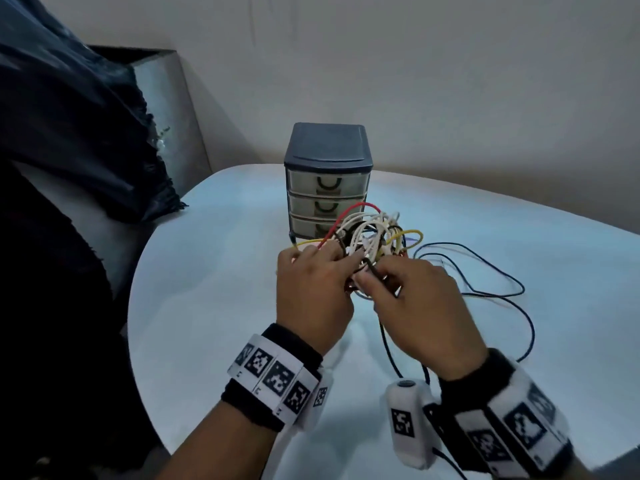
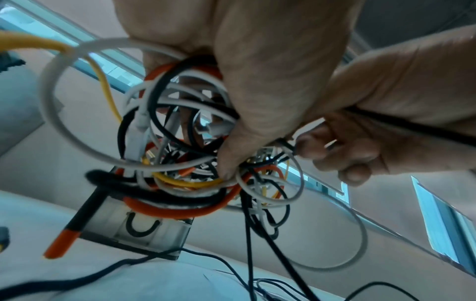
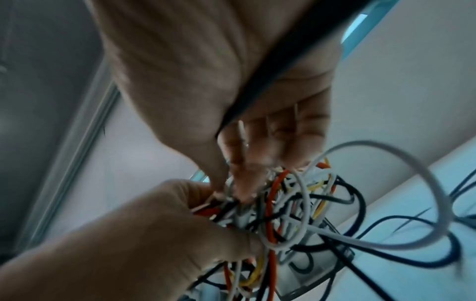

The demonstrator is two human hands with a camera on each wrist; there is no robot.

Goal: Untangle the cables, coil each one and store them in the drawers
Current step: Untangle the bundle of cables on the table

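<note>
1. Round white table [image 1: 214, 306] carried a three-drawer plastic unit [image 1: 327, 174], drawers closed.
2. Left hand [image 1: 313, 289] gripped the tangled cable bundle [image 1: 370, 237], held above the table before the unit.
3. Right hand [image 1: 420, 306] pinched a black cable [image 1: 372, 266].

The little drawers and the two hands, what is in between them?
The tangled cables, red, yellow, white and black. The left hand and right hand hold the tangle just in front of the drawer unit. The head view shows it.
</note>
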